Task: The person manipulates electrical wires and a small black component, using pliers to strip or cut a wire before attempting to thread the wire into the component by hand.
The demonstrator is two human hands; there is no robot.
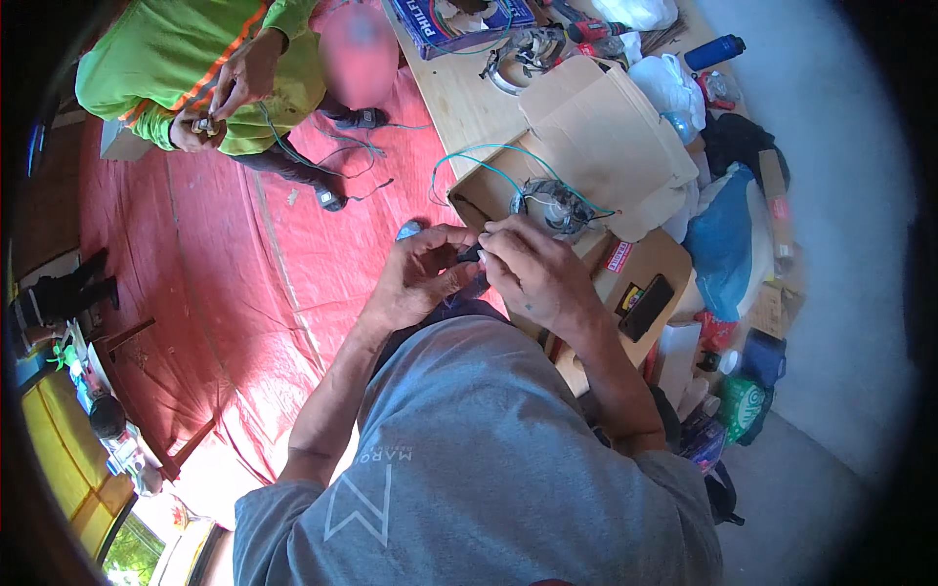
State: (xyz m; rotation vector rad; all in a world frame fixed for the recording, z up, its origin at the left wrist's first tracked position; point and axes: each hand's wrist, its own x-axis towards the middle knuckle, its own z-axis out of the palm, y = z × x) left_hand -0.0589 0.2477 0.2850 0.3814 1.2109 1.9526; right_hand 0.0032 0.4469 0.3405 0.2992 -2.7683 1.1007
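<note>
In front of my body, my two hands meet. My left hand (415, 278) grips a small black piece (472, 253) between thumb and fingers; its exact kind cannot be made out. The fingers of my right hand (540, 272) pinch together at the right end of the same piece, partly covering it. Just beyond my right hand lies an open cardboard box (479, 192). In it rests a round metal part (555, 207) with green wires (489, 153) looping out to the left.
A dark phone (646, 308) lies on the table right of my forearm. Bags, including a blue and white sack (725, 239), and a dark blue bottle (714, 52) crowd the right side. At far left a co-worker in a lime-green top (161, 73) handles a small part above red floor sheeting (225, 264).
</note>
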